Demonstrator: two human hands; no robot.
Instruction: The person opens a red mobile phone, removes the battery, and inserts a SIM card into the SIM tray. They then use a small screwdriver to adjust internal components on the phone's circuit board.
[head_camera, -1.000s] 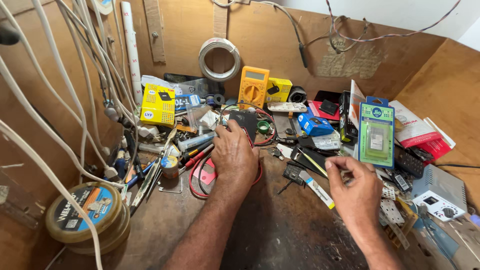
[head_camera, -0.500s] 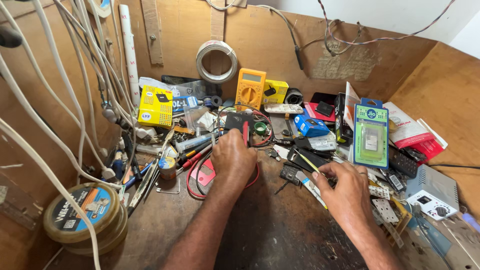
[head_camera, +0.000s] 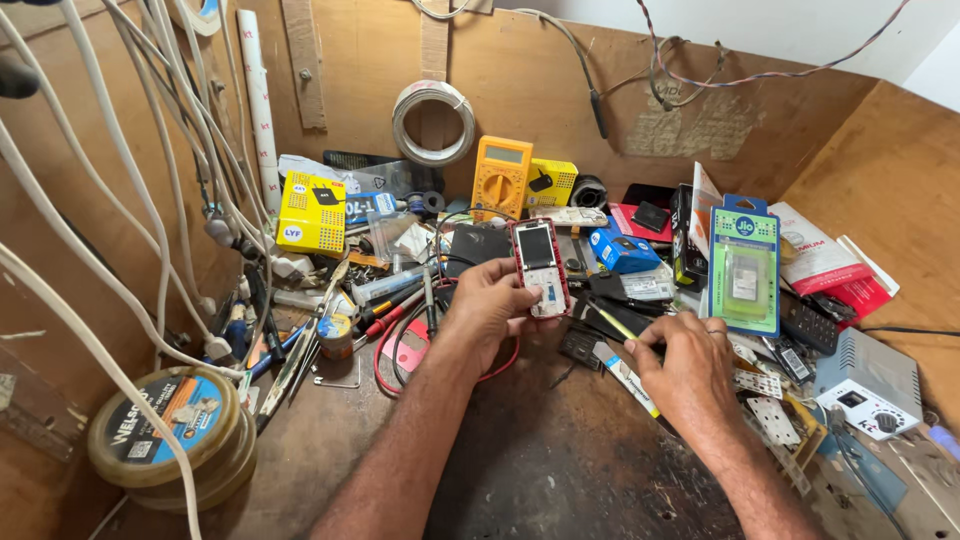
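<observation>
— Lifted now: the left hand (head_camera: 490, 305) has raised the small phone (head_camera: 541, 268) off the desk (head_camera: 560, 470), its grip closed around the lower edge.

— And the right hand (head_camera: 690, 372)?

— Its grip pinches a yellow-handled tool (head_camera: 622, 330) beside it. Phone looks light, rigid, fragile; best held by its sides.

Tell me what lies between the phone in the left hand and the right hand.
In the head view, between the phone and the right hand lie a thin yellow-handled tool and a small black part on the bench.
</observation>
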